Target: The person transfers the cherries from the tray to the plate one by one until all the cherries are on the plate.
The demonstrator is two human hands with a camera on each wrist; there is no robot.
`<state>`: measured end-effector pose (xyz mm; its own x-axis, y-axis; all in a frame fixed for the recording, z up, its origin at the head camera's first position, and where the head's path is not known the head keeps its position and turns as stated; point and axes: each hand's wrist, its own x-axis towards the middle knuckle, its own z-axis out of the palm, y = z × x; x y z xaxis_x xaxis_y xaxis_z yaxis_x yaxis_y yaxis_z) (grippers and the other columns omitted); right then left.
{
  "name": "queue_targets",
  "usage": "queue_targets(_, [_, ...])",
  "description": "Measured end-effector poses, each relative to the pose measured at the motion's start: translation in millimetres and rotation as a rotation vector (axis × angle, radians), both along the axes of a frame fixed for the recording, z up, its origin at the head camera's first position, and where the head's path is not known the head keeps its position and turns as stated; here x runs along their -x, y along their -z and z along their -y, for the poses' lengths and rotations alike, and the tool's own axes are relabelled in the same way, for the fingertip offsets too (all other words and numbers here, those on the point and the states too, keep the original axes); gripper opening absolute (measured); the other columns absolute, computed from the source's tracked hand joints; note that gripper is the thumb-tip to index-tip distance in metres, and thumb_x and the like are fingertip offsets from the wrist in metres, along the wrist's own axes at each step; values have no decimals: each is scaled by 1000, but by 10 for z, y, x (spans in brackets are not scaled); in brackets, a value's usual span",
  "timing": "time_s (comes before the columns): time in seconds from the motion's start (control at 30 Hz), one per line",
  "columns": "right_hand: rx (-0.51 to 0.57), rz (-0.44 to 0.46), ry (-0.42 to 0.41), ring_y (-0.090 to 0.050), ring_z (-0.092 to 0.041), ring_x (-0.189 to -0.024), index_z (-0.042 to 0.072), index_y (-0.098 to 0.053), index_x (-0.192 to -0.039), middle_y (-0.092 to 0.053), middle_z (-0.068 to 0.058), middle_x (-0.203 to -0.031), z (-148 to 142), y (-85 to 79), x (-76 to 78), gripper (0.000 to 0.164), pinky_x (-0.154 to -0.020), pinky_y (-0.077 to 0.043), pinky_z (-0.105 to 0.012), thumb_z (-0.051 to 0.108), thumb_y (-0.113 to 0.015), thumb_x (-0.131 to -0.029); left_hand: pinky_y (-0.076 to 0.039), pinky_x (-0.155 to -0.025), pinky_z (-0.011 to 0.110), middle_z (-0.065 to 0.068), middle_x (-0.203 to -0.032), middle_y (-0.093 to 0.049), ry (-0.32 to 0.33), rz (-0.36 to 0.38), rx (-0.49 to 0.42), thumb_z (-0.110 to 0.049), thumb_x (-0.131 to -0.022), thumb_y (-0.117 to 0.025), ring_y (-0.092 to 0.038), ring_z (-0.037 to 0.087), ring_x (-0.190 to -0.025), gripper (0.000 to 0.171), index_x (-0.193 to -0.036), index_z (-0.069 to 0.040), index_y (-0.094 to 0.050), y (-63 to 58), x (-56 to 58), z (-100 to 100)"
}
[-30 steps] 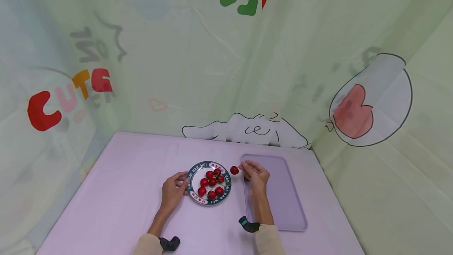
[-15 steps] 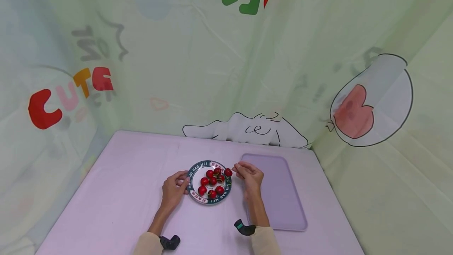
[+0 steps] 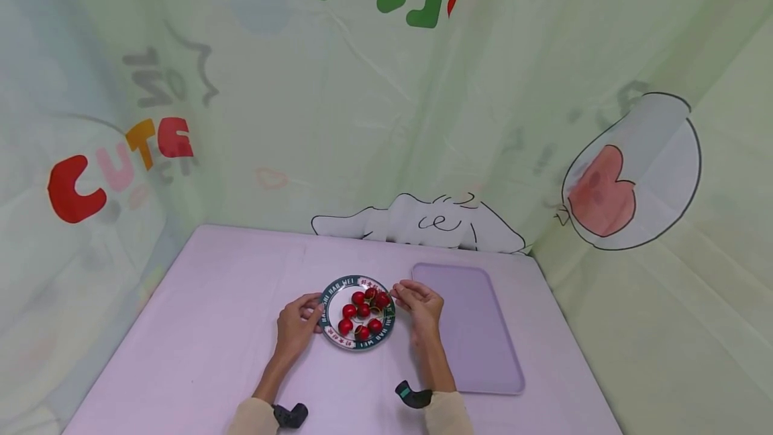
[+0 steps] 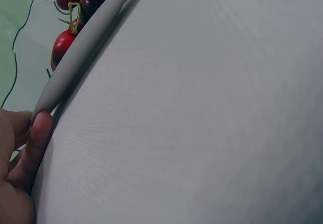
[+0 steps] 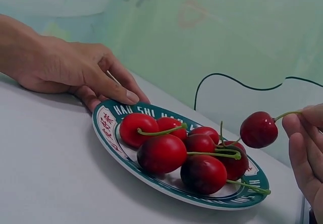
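Observation:
Several red cherries (image 5: 161,154) with green stems lie on a round plate (image 3: 355,346), which has a white middle and a green lettered rim. At the plate's left edge my left hand (image 3: 296,324) grips the rim, its thumb (image 4: 40,133) against the edge in the left wrist view. My right hand (image 3: 425,311) pinches the stem (image 5: 286,114) of one dark red cherry (image 5: 259,129) between thumb and fingertips. That cherry hangs over the plate's right side, slightly higher than the others in the right wrist view.
A flat lilac tray (image 3: 477,327) with a low rim lies right of the plate, partly behind my right forearm. Both rest on a pale pink table (image 3: 211,321). A printed light green curtain (image 3: 362,119) rises behind the table's far edge.
My right hand has moved left from the tray's near side, bringing the cherry from beside the plate to over its right part. The left hand keeps its grip on the rim.

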<state>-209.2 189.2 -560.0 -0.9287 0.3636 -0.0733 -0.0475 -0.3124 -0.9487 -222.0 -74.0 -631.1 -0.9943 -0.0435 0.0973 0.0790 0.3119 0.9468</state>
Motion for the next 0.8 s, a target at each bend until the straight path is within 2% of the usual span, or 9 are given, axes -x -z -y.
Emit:
queue_targets(0.23, [2,-26,-25,-83,-15,-80,-17,-72,-114,-85,-9,-92,52,35,-9,22,-74,-68,-26,-5,-78,-96,-58,-58,17,14,-108,-76,-1,-4,1,-7,-104,-73,-69,10,-62,33,-137,-5,-73,14,-2,-3])
queue_targets(0.43, [8,-28,-40,-83,-16,-79,-14,-75,-110,-84,-6,-89,87,52,7,16,-73,-68,-25,-6,-77,-96,-59,-59,17,15,-109,-76,2,2,0,-9,-104,-73,-69,10,-60,34,-138,-6,-73,12,-13,-2])
queue_targets(0.57, [-3,-24,-60,-84,-19,-83,-13,-75,-112,-85,-6,-91,124,45,6,19,-75,-68,-27,-3,-79,-96,-58,-59,18,15,-109,-76,4,-4,2,-10,-104,-73,-69,11,-60,34,-138,-5,-73,-1,-12,-1])
queue_targets(0.8, [-40,-33,-86,-83,-15,-82,-16,-73,-115,-85,-8,-93,216,9,-49,23,-78,-68,-26,0,-78,-98,-59,-58,19,15,-110,-77,2,2,6,-10,-104,-74,-69,10,-60,33,-137,-5,-73,9,-1,1])
